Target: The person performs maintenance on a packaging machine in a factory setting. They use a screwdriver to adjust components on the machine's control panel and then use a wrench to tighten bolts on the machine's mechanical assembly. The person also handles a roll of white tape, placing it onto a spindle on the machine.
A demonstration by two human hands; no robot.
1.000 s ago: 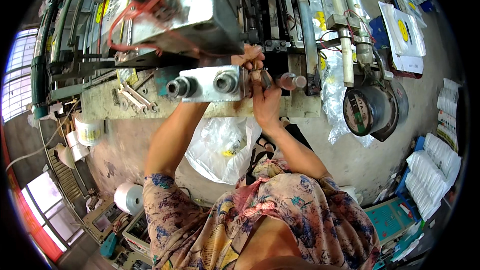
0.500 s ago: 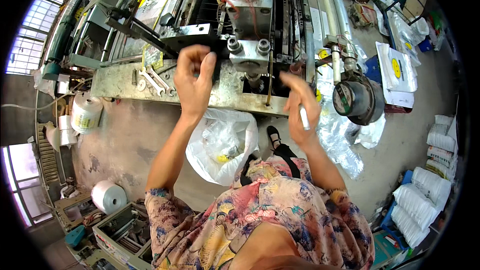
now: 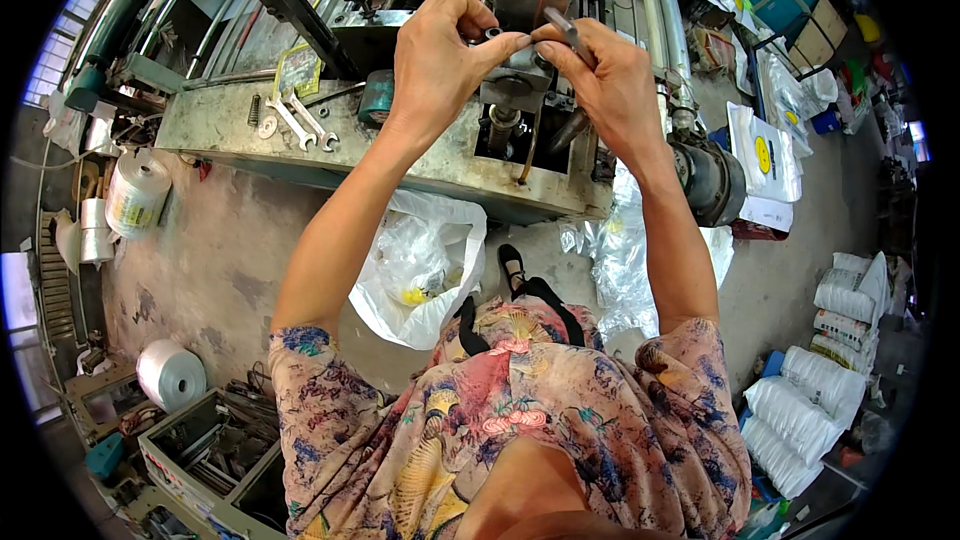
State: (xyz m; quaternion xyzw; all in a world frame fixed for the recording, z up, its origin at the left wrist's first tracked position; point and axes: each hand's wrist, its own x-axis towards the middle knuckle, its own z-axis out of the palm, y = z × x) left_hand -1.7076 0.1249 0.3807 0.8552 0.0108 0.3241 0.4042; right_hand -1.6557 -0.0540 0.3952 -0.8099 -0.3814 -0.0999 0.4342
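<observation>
Both my hands meet over a metal clamp block (image 3: pixel 510 92) at the front of a machine. My left hand (image 3: pixel 432 65) has its fingers curled beside a bolt head (image 3: pixel 491 33), its thumb reaching across to my right fingertips. Anything pinched there is too small to make out. A slim grey rod (image 3: pixel 568 34) is gripped in my right hand (image 3: pixel 618 85), slanting up between thumb and fingers. Below the block, a threaded shaft (image 3: pixel 502 130) stands in a square opening of the metal bench (image 3: pixel 410 165). Two spanners (image 3: pixel 292 124) lie on the bench to the left.
Near the spanners are a spring (image 3: pixel 254 110) and a washer (image 3: pixel 267 127). A white plastic bag (image 3: pixel 462 265) stands open on the floor below. A round motor (image 3: pixel 715 180) juts out at right. Film rolls (image 3: pixel 138 195) stand left; white bundles (image 3: pixel 795 420) are stacked right.
Both hands have moved up and inward, from apart on either side of the clamp block to touching above it. The rod in my right hand now points upward. My view has shifted slightly.
</observation>
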